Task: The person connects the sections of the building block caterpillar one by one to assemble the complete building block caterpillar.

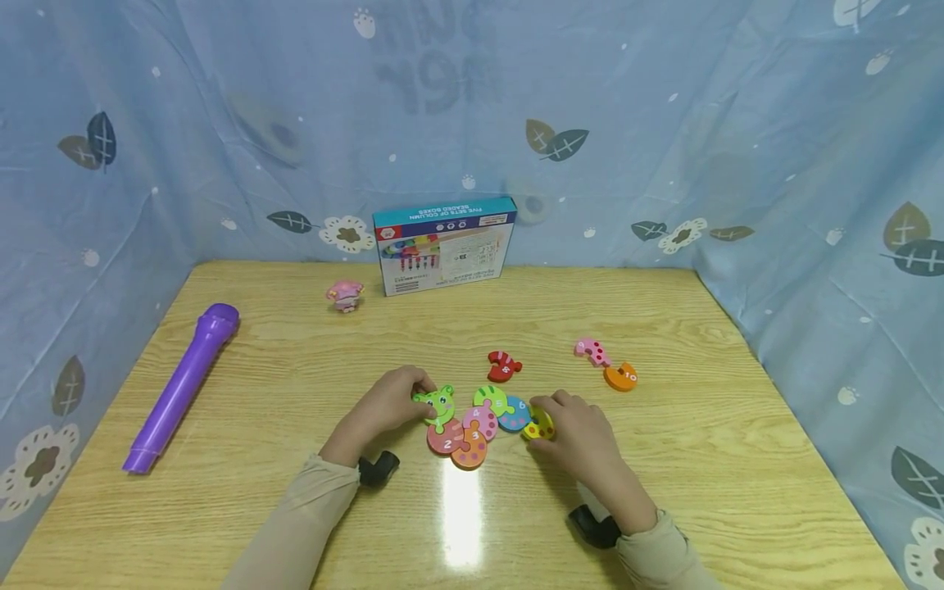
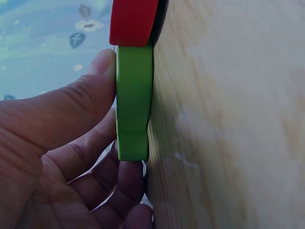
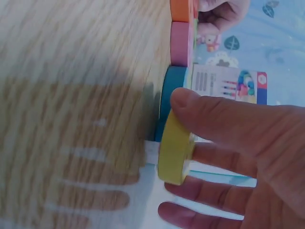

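A chain of interlocking caterpillar puzzle pieces lies on the wooden table. My left hand (image 1: 389, 400) grips the green caterpillar head piece (image 1: 442, 401), thumb on its face and fingers at its outer edge. That head joins the red-brown 2 piece (image 1: 443, 442), followed by the orange 3 piece (image 1: 469, 456), pink 4 piece (image 1: 483, 425), green 5 piece (image 1: 487, 397) and blue 6 piece (image 1: 514, 416). At the chain's right end, my right hand (image 1: 583, 436) pinches a yellow puzzle piece (image 3: 172, 152), right at the blue one's edge. Fingers partly cover the yellow piece.
Behind the chain lies a loose red 8 piece (image 1: 501, 368). Farther right are a pink 9 piece (image 1: 592, 351) and an orange 10 piece (image 1: 621, 378). A purple microphone (image 1: 184, 385), small pink figurine (image 1: 345, 295) and printed box (image 1: 446, 250) stand farther out.
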`<state>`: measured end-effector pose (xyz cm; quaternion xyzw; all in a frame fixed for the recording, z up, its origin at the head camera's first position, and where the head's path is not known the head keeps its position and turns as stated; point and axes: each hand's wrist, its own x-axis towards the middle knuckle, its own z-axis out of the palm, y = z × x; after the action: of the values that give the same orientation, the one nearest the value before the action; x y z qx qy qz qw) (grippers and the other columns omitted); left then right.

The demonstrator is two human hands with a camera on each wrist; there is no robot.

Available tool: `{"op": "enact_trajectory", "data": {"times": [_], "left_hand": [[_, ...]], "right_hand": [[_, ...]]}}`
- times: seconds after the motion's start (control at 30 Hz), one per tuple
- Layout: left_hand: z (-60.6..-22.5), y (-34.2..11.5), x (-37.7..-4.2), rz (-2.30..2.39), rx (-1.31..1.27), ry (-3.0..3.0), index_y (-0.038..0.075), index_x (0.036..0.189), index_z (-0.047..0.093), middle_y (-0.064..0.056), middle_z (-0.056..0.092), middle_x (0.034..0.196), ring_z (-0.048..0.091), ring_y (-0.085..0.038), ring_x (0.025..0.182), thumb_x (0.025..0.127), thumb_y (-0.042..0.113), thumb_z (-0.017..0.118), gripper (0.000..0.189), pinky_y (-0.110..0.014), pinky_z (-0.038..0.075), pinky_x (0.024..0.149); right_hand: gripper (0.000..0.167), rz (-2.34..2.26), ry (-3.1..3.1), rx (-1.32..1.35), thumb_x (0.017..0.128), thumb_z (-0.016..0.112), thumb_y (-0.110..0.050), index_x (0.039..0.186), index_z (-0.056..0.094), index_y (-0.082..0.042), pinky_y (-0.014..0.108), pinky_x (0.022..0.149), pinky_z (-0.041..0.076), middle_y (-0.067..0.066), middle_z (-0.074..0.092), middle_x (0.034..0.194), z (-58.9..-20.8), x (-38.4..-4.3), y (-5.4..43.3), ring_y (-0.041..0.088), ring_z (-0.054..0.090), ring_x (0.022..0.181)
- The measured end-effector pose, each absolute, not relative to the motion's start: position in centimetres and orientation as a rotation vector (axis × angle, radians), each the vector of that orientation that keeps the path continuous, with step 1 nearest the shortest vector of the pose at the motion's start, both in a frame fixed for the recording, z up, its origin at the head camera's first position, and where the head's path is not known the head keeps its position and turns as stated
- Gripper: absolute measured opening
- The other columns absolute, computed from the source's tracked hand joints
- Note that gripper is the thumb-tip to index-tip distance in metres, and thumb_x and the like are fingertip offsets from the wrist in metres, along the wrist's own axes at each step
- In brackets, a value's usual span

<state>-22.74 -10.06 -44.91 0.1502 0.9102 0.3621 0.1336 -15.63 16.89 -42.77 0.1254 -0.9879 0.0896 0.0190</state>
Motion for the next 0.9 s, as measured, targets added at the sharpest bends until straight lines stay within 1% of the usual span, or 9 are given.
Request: {"op": "enact_trajectory", "data": {"times": [0.13, 0.23, 0.4, 0.5, 0.63, 0.8, 0.9], "left_hand": [[-44.8, -10.0, -22.7, 1.052, 0.437, 2.638, 0.009, 0.089, 0.066, 0.001, 0.056, 0.082, 0.05, -0.014, 0.077, 0.071, 0.014, 0.078, 0.022, -0.032, 0.042, 0.074], [-44.7, -10.0, -22.7, 1.052, 0.438, 2.638, 0.009, 0.089, 0.066, 0.001, 0.056, 0.083, 0.05, -0.014, 0.077, 0.071, 0.014, 0.078, 0.022, -0.032, 0.042, 0.075], [-44.7, -9.9, -22.7, 1.052, 0.443, 2.64, 0.009, 0.089, 0.066, 0.001, 0.056, 0.083, 0.05, -0.014, 0.078, 0.071, 0.014, 0.078, 0.022, -0.033, 0.043, 0.075], [-44.7, -9.9, -22.8, 1.051, 0.445, 2.64, 0.009, 0.089, 0.066, 0.002, 0.056, 0.083, 0.05, -0.014, 0.077, 0.071, 0.014, 0.079, 0.023, -0.032, 0.043, 0.075], [-44.8, -10.0, -22.8, 1.049, 0.447, 2.643, 0.009, 0.09, 0.066, 0.002, 0.056, 0.083, 0.05, -0.014, 0.077, 0.07, 0.014, 0.079, 0.023, -0.032, 0.043, 0.074], [-44.8, -10.0, -22.7, 1.054, 0.434, 2.642, 0.01, 0.089, 0.066, 0.002, 0.056, 0.082, 0.05, -0.014, 0.076, 0.07, 0.014, 0.079, 0.023, -0.032, 0.042, 0.074], [-44.9, -10.1, -22.7, 1.055, 0.434, 2.644, 0.01, 0.088, 0.066, 0.002, 0.056, 0.082, 0.05, -0.014, 0.076, 0.07, 0.014, 0.079, 0.023, -0.031, 0.042, 0.073]], "right_hand": [[0.054, 0.258, -3.091, 0.368, 0.065, 0.082, -0.034, 0.111, 0.064, -0.013, 0.038, 0.065, 0.044, 0.004, 0.06, 0.094, -43.0, -15.8, 16.7, 0.023, 0.055, 0.082], [0.056, 0.229, -3.115, 0.382, 0.065, 0.081, -0.039, 0.112, 0.063, -0.013, 0.038, 0.064, 0.044, 0.005, 0.06, 0.095, -43.1, -15.9, 16.7, 0.023, 0.056, 0.08], [0.055, 0.154, -3.119, 0.438, 0.071, 0.075, -0.044, 0.114, 0.062, -0.013, 0.039, 0.061, 0.046, 0.006, 0.062, 0.097, -42.4, -16.8, 16.9, 0.024, 0.058, 0.077], [0.052, 0.141, -3.097, 0.465, 0.075, 0.072, -0.042, 0.115, 0.062, -0.011, 0.037, 0.059, 0.046, 0.008, 0.062, 0.098, -41.6, -17.7, 16.9, 0.025, 0.059, 0.077], [0.048, 0.195, -3.057, 0.477, 0.078, 0.072, -0.037, 0.116, 0.061, -0.009, 0.035, 0.057, 0.046, 0.01, 0.062, 0.101, -40.7, -19.5, 16.7, 0.026, 0.059, 0.078], [0.043, 0.249, -3.035, 0.509, 0.081, 0.071, -0.029, 0.117, 0.061, -0.009, 0.038, 0.065, 0.048, 0.01, 0.061, 0.102, -40.1, -21.8, 16.2, 0.027, 0.059, 0.084], [0.044, 0.257, -3.056, 0.56, 0.08, 0.072, -0.025, 0.119, 0.06, -0.008, 0.041, 0.069, 0.049, 0.01, 0.06, 0.107, -40.1, -23.1, 16.0, 0.029, 0.059, 0.092]]}}
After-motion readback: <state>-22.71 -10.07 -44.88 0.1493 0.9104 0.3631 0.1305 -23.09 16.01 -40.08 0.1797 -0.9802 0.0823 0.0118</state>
